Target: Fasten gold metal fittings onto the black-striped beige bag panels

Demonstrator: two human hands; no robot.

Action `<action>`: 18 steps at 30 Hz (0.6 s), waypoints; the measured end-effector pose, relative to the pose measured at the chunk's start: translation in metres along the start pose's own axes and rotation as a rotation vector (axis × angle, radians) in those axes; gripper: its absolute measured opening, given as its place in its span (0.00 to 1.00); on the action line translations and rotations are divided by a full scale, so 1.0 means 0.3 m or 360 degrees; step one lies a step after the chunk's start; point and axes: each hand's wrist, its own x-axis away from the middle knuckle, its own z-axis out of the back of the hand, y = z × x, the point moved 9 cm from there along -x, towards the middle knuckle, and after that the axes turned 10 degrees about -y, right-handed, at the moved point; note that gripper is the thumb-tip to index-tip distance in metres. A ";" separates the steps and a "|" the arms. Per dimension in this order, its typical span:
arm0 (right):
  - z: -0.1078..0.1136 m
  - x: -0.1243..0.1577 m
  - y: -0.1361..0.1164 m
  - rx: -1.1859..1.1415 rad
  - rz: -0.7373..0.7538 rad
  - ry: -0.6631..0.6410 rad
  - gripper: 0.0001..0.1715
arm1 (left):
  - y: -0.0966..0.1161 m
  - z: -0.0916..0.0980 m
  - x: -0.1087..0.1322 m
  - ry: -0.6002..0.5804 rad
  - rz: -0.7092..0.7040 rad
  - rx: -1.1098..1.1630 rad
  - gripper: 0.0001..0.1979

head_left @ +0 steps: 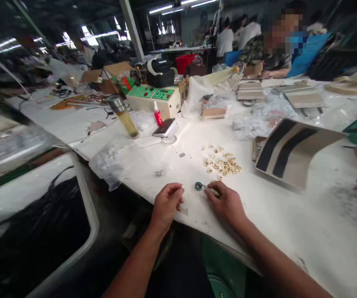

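Observation:
My left hand (167,203) rests at the near edge of the white table (305,223), fingers curled in a pinch on something too small to name. My right hand (225,201) lies just to its right, fingers pinched round a thin pale tool whose tip touches a small blue ring (199,186) on the table. A heap of small gold metal pieces (223,163) lies a little beyond the ring.
A striped beige and black panel (293,151) lies to the right. A green-topped machine (153,99), a red-capped bottle (157,114), a glass flask (124,116) and a phone (165,127) stand at the back left. Plastic bags (108,163) lie left. Another person sits across the table.

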 end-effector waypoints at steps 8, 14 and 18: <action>-0.024 -0.015 -0.007 0.0140 -0.0001 0.0009 0.11 | -0.025 -0.060 -0.027 -0.0209 0.0063 0.0230 0.12; -0.010 -0.003 -0.012 -0.0056 0.0159 0.0127 0.11 | -0.032 -0.083 -0.026 -0.0225 0.0127 0.0591 0.15; -0.011 -0.002 -0.007 -0.0065 0.0171 0.0142 0.10 | -0.032 -0.102 -0.025 -0.0252 0.0170 0.0772 0.16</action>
